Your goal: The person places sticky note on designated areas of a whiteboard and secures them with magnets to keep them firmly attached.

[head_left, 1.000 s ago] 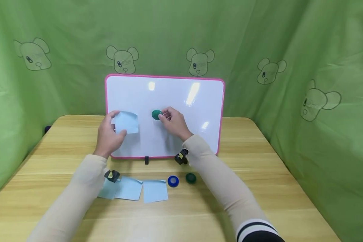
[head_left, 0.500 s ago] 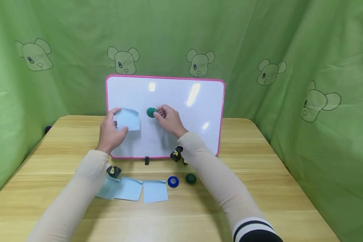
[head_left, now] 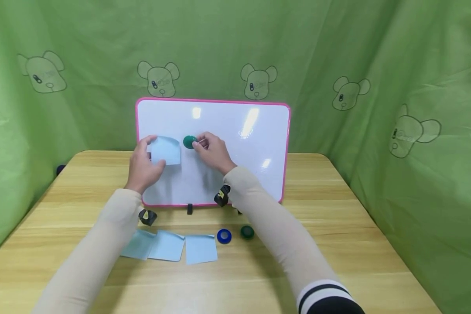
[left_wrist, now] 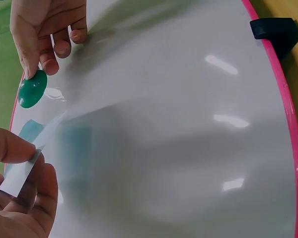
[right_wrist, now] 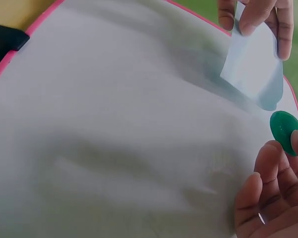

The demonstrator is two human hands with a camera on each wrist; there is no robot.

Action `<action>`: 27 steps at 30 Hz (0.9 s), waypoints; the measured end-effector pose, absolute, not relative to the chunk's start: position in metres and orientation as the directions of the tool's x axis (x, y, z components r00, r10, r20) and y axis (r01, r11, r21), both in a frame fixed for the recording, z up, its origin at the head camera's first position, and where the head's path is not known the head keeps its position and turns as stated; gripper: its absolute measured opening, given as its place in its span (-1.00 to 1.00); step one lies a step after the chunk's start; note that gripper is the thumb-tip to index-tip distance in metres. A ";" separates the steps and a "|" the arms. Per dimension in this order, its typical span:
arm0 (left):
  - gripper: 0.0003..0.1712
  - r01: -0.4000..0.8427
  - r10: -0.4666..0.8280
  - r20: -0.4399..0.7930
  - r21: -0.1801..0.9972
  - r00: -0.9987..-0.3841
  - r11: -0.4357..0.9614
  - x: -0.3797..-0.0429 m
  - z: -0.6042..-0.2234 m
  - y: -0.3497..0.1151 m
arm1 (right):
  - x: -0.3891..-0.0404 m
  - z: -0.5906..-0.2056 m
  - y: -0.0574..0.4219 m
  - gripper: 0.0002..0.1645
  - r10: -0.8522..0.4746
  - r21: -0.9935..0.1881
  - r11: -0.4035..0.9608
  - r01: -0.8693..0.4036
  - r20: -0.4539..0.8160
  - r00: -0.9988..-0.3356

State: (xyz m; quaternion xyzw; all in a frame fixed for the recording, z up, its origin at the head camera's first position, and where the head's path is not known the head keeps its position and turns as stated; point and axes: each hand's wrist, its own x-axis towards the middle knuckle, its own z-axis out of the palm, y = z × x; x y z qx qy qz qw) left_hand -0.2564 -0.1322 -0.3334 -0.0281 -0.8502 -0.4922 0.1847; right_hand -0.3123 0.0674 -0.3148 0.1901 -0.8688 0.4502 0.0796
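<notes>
My left hand (head_left: 143,168) pinches a light blue sticky note (head_left: 166,151) by its left side, thumb in front and fingers behind. The note stands just in front of the left half of a pink-framed whiteboard (head_left: 235,161). To its right, my right hand (head_left: 215,152) pinches a round green magnet (head_left: 189,141) between thumb and fingertips. In the left wrist view the magnet (left_wrist: 33,90) hangs a short way from the note (left_wrist: 21,179). The right wrist view shows the note (right_wrist: 256,62) slightly curved, its lower corner close to the magnet (right_wrist: 284,130).
On the wooden table (head_left: 298,270) lie several blue sticky notes (head_left: 201,249) in a row, partly behind the left sleeve. A blue magnet (head_left: 224,236) and a second green magnet (head_left: 247,232) lie beside them. Black feet (head_left: 190,209) hold the board; a green curtain (head_left: 310,52) surrounds the table.
My right hand has carried the green magnet left and slightly up, nearer the sticky note. My left hand has raised the note a little along the whiteboard.
</notes>
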 end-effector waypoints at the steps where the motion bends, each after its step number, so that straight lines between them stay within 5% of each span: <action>1: -0.21 0.228 -0.135 0.341 0.826 -0.930 0.516 -0.257 -0.333 -0.132 | -0.313 -0.315 0.066 -0.79 -0.256 -0.756 0.519 -0.398 0.307 -0.917; 27: -0.21 0.232 -0.147 0.361 0.811 -0.921 0.537 -0.271 -0.325 -0.134 | -0.315 -0.306 0.040 -0.79 -0.250 -0.771 0.518 -0.372 0.279 -0.927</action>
